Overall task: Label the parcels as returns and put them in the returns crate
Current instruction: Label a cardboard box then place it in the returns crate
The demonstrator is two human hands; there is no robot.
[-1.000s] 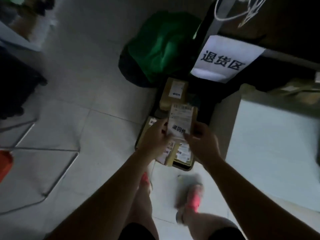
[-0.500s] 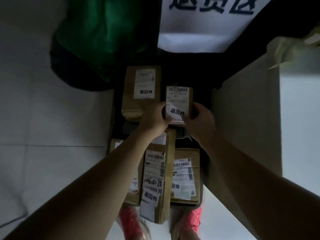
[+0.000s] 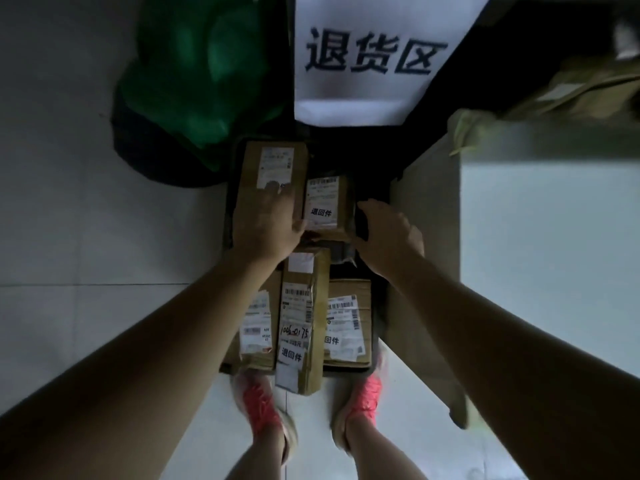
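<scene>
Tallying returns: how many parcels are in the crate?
5: far-left parcel, small far-right parcel, near-left parcel, long middle parcel, near-right parcel. More may hide beneath.

Dim, underexposed view. Light is strongest on the white sign [image 3: 363, 95] and the pale surface [image 3: 554, 244] at right, while the crate [image 3: 229, 209] sits in deep shadow. The green bag [image 3: 194, 74] and the top right corner are smeared with blur. Straight lines bow at the edges.

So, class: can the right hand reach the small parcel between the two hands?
Probably yes: the right hand is open beside the small parcel, only a dark gap between them; the left hand lies on its other side.
</scene>
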